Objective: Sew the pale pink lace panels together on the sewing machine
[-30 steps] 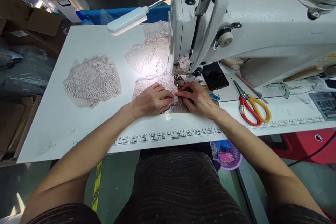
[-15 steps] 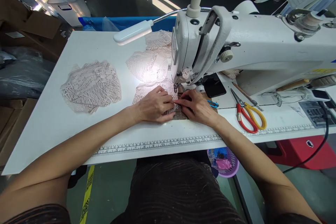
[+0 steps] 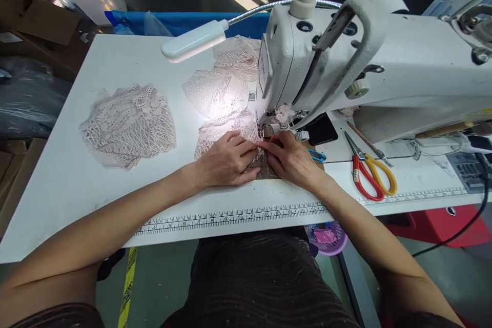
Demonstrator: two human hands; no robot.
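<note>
Pale pink lace fabric (image 3: 207, 136) lies under the needle area of a white sewing machine (image 3: 282, 56). My left hand (image 3: 229, 160) rests on the lace just left of the presser foot (image 3: 265, 131), its bent fingers holding the cloth down. Right up against it, my right hand (image 3: 294, 159) pinches the lace's edge between thumb and forefinger, in front of the foot. The fingertips of both hands nearly meet, and they hide the edge itself. Beneath the hands is a brown plate (image 3: 265, 170) with loose threads on it.
A separate lace pile (image 3: 128, 125) sits at the table's left. Red-and-yellow-handled scissors (image 3: 371, 174), a blue thread snipper (image 3: 317, 155) and a black phone (image 3: 322, 129) lie to the right. A lit lamp (image 3: 194, 41) hangs over more lace. A ruler strip (image 3: 230, 217) follows the front edge.
My view has shifted closer to the machine, which appears larger and farther right. Both hands keep nearly the same place and grip at the presser foot; the lace has hardly moved.
</note>
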